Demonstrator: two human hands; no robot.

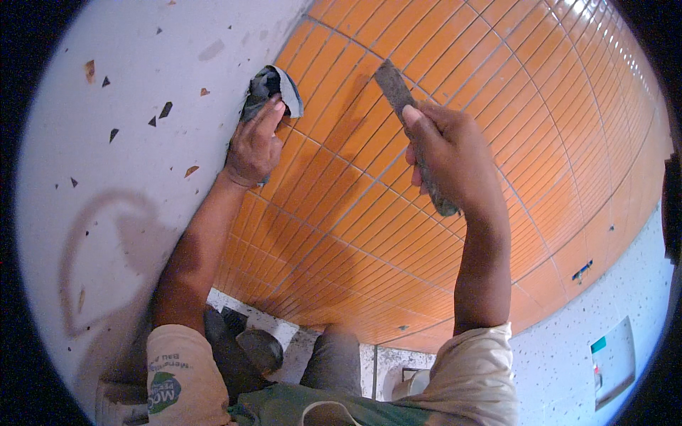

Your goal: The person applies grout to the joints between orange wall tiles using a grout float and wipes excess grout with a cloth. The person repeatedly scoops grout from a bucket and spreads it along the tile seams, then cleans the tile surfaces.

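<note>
My left hand [254, 148] is closed on a crumpled grey-blue cloth [267, 85], pressed against the orange tiled surface [327, 106] along its corner with the white speckled surface at the left. Higher up and to the right, my right hand [444, 153] grips a long, flat, dirty grey scraper [391, 82], its blade end pointing toward the top left over the tile joints. Whether the blade touches the tiles, I cannot tell. The tiles have narrow parallel grooves and lighter grout lines, with shadows of my arms falling on them.
The white speckled surface [128, 85] runs along the left. At the lower right are another speckled surface [554, 319] with a rectangular recess [611, 362] and a pale rounded container [405, 383]. A small blue piece [582, 270] is on the tiles' right part. My legs [330, 362] show below.
</note>
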